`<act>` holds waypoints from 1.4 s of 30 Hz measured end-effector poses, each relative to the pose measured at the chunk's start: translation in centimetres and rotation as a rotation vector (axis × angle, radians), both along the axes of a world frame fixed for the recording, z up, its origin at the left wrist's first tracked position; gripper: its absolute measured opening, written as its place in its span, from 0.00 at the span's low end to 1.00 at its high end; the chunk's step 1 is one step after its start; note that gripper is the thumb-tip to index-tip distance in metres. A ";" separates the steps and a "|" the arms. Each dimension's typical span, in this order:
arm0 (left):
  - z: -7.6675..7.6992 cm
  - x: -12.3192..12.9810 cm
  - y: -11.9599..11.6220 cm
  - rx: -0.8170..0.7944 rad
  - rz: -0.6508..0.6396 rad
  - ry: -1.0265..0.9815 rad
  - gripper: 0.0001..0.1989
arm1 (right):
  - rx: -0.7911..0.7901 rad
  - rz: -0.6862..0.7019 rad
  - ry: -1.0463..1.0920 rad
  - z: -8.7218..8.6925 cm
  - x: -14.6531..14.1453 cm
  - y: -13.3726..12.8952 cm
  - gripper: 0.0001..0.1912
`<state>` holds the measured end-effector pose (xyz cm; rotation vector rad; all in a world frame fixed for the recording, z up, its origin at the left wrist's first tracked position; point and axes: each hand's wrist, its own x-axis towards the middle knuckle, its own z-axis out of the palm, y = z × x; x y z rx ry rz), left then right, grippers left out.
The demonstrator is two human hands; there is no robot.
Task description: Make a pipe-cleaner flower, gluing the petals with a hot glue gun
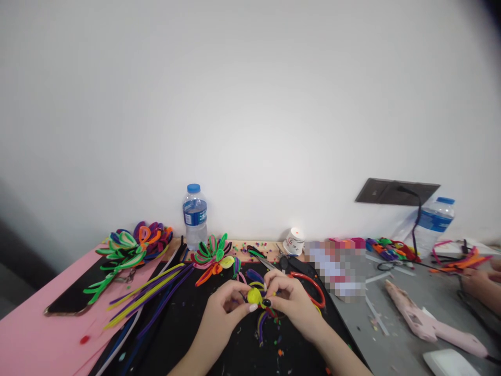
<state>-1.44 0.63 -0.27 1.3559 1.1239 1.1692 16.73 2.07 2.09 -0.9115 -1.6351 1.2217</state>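
My left hand [230,308] pinches a yellow fuzzy round piece [254,296] low in the middle of the view. Close beside it, my right hand [287,303] has its fingers pressed together at the right edge of the same piece. Purple, green and yellow fuzzy strips [261,329] hang below the fingers over the black mat [188,334]. Red-handled scissors [318,292] lie just behind my right hand. A multicoloured fuzzy flower [213,257] rests beyond my left hand.
Loose yellow and purple stems [148,295] lie left, near a phone [70,292] and more flowers [136,243]. A water bottle [194,219] and paper cup [294,242] stand by the wall. A pink glue gun [434,324] lies right, near another person's hands [483,284].
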 end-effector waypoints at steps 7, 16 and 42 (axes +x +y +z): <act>0.1 -0.2 0.0 0.055 -0.077 0.097 0.09 | -0.084 0.085 0.083 -0.4 0.1 0.1 0.05; -0.1 -0.2 0.0 0.192 -0.049 0.255 0.08 | -0.143 0.117 0.115 -0.5 0.3 0.2 0.05; -0.2 -0.5 -0.6 0.392 -0.130 0.489 0.12 | -0.096 0.170 -0.052 -0.7 0.4 0.4 0.04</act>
